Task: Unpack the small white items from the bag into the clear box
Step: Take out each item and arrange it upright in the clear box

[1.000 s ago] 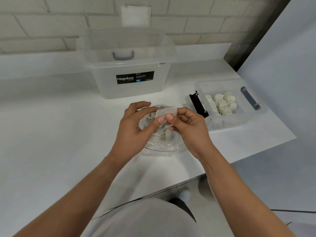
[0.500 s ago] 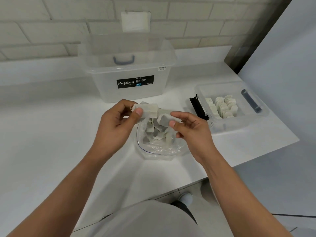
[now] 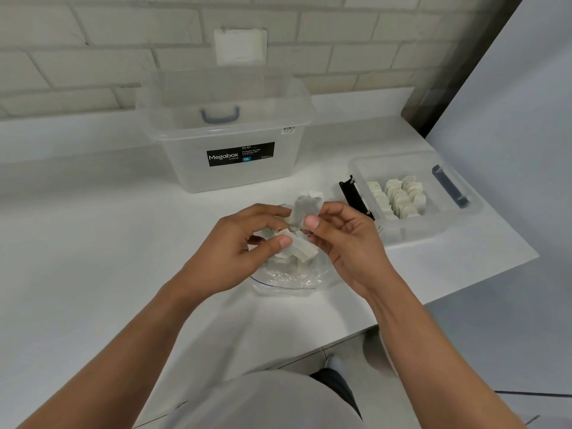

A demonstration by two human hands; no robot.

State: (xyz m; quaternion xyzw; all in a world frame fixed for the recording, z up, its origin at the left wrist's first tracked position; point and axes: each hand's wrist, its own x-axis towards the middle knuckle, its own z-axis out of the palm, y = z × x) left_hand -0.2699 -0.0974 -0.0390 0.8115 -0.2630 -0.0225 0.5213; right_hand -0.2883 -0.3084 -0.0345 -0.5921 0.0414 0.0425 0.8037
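Now two of the small white items are out of the bag (image 3: 291, 278), one in each hand. The left hand (image 3: 235, 246) has its grip clamped on the lower pouch (image 3: 301, 247), thumb on top and fingers curled beneath, so that it lies nearly flat just above the bag. The right hand (image 3: 343, 239) has its grip pinched on the upper pouch (image 3: 306, 204), with the thumb pressed on its near face, and holds it upright. Both pouches are flat, soft, off-white to grey paper rectangles, and the upper one has a crimped top edge. A thin pale thread shows by the left thumb.

The bag is clear, crumpled plastic with a thin blue line along its near edge. It lies on the white tabletop (image 3: 93, 258) under the hands. More pouches sit in it, partly hidden by the fingers.

The clear box (image 3: 411, 230) stands open to the right, near the tabletop's edge. Pouches in the box (image 3: 399, 198) stand on edge in close rows. A black latch (image 3: 354, 196) is on its left end and a dark blue-grey one (image 3: 450, 188) on its right.

Behind, against the brick wall, stands a large clear tub (image 3: 229, 178) labelled Megabox.
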